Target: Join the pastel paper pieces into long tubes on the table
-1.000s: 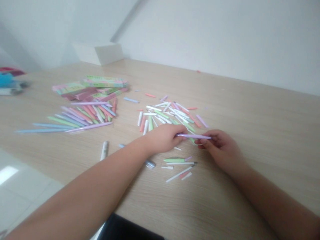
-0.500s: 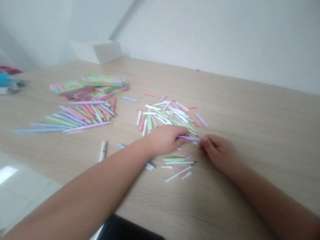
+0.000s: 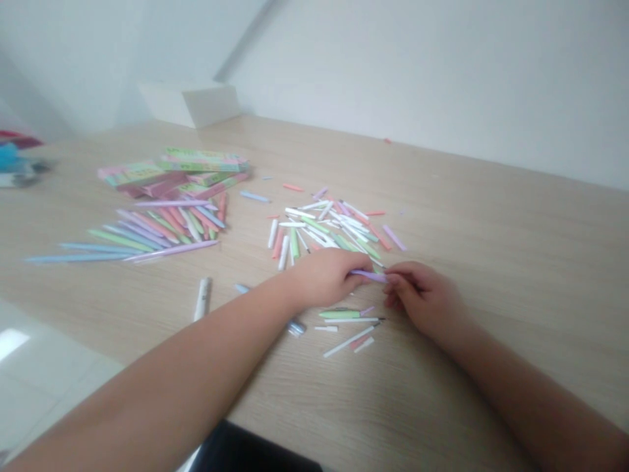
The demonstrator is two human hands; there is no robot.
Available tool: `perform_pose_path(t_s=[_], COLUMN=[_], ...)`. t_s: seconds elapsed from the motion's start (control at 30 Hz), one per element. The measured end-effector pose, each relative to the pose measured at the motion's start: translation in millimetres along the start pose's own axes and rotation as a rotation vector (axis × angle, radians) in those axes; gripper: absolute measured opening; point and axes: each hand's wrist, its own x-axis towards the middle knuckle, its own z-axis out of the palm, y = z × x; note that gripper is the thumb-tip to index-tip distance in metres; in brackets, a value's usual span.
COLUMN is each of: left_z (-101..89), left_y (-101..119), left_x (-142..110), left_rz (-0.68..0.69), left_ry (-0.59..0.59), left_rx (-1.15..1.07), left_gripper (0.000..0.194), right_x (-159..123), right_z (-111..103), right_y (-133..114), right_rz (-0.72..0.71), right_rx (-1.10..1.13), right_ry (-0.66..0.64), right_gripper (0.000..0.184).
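Note:
Between my two hands is a purple pen barrel [image 3: 372, 276], lying nearly level above the table. My left hand [image 3: 330, 274] is closed round its left end, and the fingers of my right hand [image 3: 421, 292] pinch its right end. Behind my left hand spreads a loose pile of white, green, orange and purple pen parts [image 3: 339, 226]. Just below the hands lie a green pen barrel [image 3: 340, 314], a white refill [image 3: 350, 341] with a dark tip and a few small white and orange pieces. My left forearm partly covers some blue parts [image 3: 296, 327].
On the left, long pastel pens [image 3: 162, 229] lie in a heap before several pink and green boxes [image 3: 204, 159]. A white marker-like tube [image 3: 202, 298] lies near the front edge. A white folded card [image 3: 211, 105] stands at the wall. Something black [image 3: 250, 452] is at the bottom edge.
My right hand has shifted slightly left along the purple pen barrel, closer to my left hand. The left hand stays almost in place, and the parts on the table lie as before.

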Motion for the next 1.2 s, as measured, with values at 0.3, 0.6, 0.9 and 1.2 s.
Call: perform_pose_path(t_s=[0.3,0.6,0.9,1.2], left_z=[0.6,6.9,3.8,2.5], left_y=[0,-2,-5,-9], left_x=[2,4,3,3], left_rz=[-0.02,0.014,-0.008,-0.029], left_ry=[0.048,-0.055,-0.022,-0.018], left_rx=[0.113,0.094,0.061,0.085], left_gripper=[0.035,0.035,0.034,0.038], right_x=[0,4,2,2], right_z=[1,-5,-6,-10], right_y=[0,-1,-4,1], right_rz=[-0.047,-0.21,-0.232,-0.237], right_rx=[-0.003,-0.35,-0.344,-0.383], right_ry=[-0.061,-0.111,-0.096,-0.108], right_gripper=[0.018,0.019,0.021,0.023])
